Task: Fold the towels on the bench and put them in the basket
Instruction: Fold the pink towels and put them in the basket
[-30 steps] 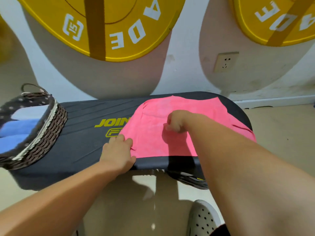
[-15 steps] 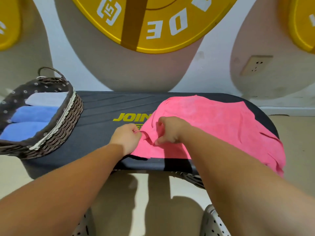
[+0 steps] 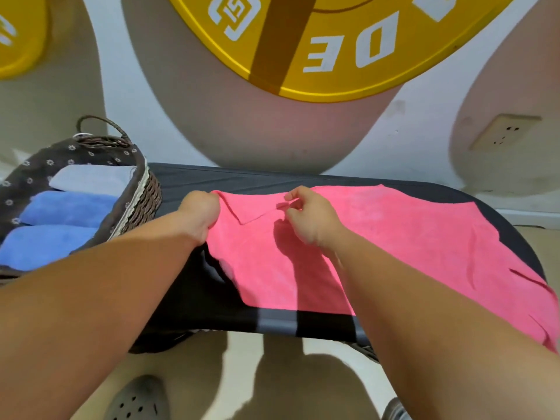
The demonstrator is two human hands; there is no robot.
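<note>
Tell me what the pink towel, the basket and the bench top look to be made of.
Pink towel: soft matte cloth, probably microfibre or terry; fuzzy nap, limp creases.
Basket: dark brown woven wicker-like strands; its liner is flower-printed fabric.
Bench top: black, smooth, slight sheen, ridged lines; perhaps vinyl or rubber, unclear.

We see a pink towel of soft, matt plush cloth (image 3: 378,237) on a smooth, faintly sheeny black padded worktop (image 3: 242,180). Beside it, we note a rough brown woven wicker basket (image 3: 145,192) with a flower-print cloth lining.
</note>
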